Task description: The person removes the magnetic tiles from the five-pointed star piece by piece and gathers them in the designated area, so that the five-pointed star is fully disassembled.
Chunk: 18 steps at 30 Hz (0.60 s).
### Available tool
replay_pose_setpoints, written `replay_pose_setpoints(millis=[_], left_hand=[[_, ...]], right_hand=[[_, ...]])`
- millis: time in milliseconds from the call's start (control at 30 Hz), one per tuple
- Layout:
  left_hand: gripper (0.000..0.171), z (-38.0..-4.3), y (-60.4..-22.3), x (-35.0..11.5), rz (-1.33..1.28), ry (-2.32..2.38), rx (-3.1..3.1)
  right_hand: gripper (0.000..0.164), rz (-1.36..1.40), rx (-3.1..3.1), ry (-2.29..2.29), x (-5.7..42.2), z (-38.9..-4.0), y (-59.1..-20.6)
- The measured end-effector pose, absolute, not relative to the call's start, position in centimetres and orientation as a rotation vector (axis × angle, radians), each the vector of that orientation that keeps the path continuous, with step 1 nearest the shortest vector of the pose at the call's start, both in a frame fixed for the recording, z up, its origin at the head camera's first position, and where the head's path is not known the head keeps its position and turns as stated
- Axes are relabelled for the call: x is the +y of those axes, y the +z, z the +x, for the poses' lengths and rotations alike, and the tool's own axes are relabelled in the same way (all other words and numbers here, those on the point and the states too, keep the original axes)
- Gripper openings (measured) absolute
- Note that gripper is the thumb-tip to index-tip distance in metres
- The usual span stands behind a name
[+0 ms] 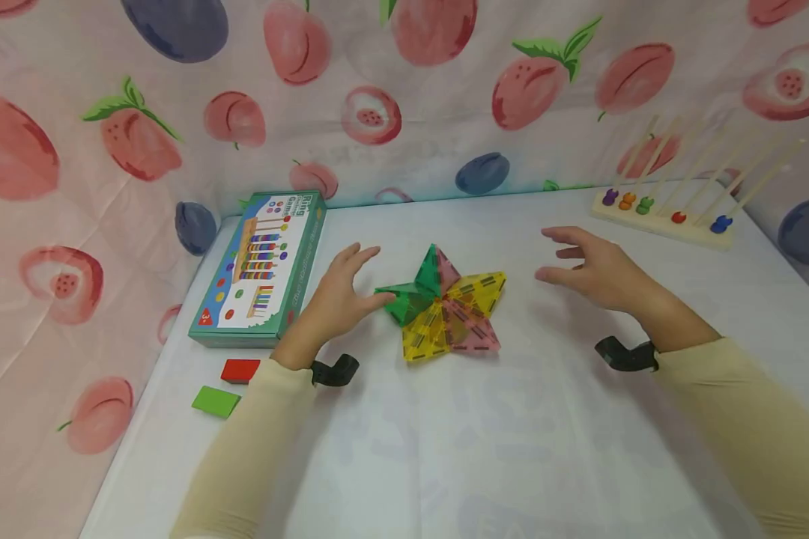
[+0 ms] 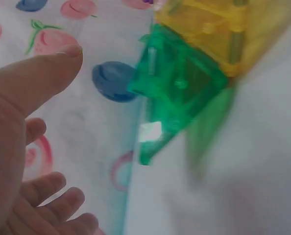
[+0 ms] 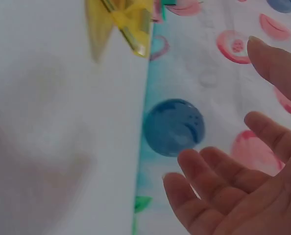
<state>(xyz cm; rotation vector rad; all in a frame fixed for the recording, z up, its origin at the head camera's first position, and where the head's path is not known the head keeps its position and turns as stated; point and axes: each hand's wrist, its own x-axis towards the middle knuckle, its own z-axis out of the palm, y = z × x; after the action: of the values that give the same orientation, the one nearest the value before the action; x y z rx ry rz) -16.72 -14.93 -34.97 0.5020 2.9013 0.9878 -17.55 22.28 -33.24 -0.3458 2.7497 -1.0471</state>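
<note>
A five-pointed star (image 1: pixel 421 340) built of see-through green, yellow and pink magnetic tiles lies in the middle of the white table. To its left is my left hand (image 1: pixel 337 299), fingers spread and thumb tip close by a green point; nothing is in its grasp. The left wrist view shows the green tiles (image 2: pixel 180 83) beyond the thumb, apart from the fingers. My right hand (image 1: pixel 596 269) hovers to the right of the star with fingers loosely bent and nothing held. A yellow point (image 3: pixel 135 24) of the star appears at the top of the right wrist view.
A green-edged game box (image 1: pixel 290 277) lies at the back left. Before it are a red block (image 1: pixel 239 371) and a green block (image 1: pixel 216 402), beside my left sleeve. At the back right stands a wooden peg rack (image 1: pixel 661 221) with coloured rings. Fruit-patterned cloth (image 1: pixel 418 150) hangs behind the table.
</note>
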Motion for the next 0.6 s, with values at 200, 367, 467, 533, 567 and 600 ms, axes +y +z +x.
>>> replay_pose_setpoints(millis=[200,367,467,533,567,600], left_hand=[[0.069,-16.9,-38.2,-15.0,0.437,1.163,2.719],[0.068,-17.1,-39.8,-14.6,0.353,1.24,2.631],[0.064,-17.2,-40.3,-14.3,0.32,1.24,2.626],[0.062,-17.3,-40.6,-14.1,0.298,1.258,2.611],[0.06,-17.4,-40.7,-13.9,0.288,1.266,2.601],[0.059,-17.4,-40.7,-13.8,0.276,1.273,2.589]], right_hand=[[0.069,-0.371,2.561,-1.219,20.9,-18.1,-36.0],[0.061,-0.362,2.453,-1.288,19.5,-18.6,-37.6],[0.056,-0.376,2.42,-1.302,18.9,-18.9,-38.2],[0.05,-0.39,2.414,-1.309,18.6,-19.1,-38.5],[0.047,-0.395,2.415,-1.312,18.5,-19.1,-38.6],[0.045,-0.396,2.419,-1.313,18.4,-19.2,-38.7]])
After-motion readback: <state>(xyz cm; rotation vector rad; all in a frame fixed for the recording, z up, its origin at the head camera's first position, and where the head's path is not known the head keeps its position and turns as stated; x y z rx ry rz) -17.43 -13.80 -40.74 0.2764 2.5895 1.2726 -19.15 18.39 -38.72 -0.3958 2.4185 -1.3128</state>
